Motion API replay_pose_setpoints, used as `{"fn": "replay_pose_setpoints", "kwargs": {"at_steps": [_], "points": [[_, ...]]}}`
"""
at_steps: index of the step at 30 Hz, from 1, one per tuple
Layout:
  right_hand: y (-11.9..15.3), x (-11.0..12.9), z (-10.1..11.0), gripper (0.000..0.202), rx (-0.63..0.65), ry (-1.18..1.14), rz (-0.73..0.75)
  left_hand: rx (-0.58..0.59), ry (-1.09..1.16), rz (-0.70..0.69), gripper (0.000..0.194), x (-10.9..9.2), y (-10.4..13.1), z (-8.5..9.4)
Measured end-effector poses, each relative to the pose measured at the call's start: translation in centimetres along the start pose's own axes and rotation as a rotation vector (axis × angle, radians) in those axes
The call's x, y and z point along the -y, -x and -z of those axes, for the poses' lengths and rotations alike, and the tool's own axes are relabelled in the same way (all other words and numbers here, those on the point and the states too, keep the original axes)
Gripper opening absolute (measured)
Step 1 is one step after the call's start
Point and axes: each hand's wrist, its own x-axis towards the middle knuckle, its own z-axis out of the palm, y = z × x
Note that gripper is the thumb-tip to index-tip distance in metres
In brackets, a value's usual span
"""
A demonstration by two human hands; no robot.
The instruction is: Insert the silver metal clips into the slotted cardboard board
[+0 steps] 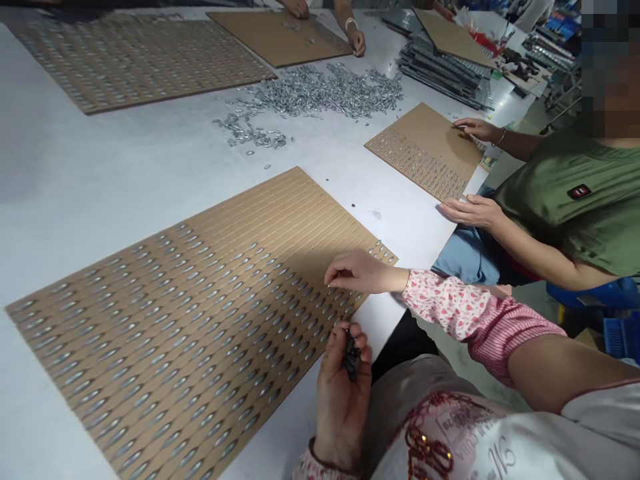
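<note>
A brown grooved board (300, 207) lies on the white table in front of me, with rows of small silvery oval metal pieces (173, 317) set along its grooves. My left hand (344, 393) is palm up by the board's near edge, its fingers curled round a clump of dark metal pieces (351, 357). Over the board's right part hovers my right hand (357, 272), thumb and fingertips drawn together. Whatever sits between those fingertips, if anything, is too small to make out. Bare grooves show at the board's far part, just beyond my right hand.
Loose metal pieces are heaped (325, 90) mid-table. A co-worker in a green shirt (575, 193) handles a smaller board (415, 127) at right. Another person's hands (357, 40) touch a far board (280, 37). A filled board (145, 60) lies far left; dark trays (445, 70) are stacked behind.
</note>
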Motion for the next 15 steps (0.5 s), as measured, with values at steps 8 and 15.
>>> {"fn": "replay_pose_setpoints", "kwargs": {"at_steps": [8,15], "points": [[-1.0,-1.2,-2.1,0.014,0.014,0.179,0.098,0.041,-0.068,-0.072,0.016,0.6,0.0,0.5],[-1.2,-1.7,-1.7,0.019,0.026,0.197,0.122,0.015,-0.039,-0.078,0.016,0.8,-0.2,0.5]]}}
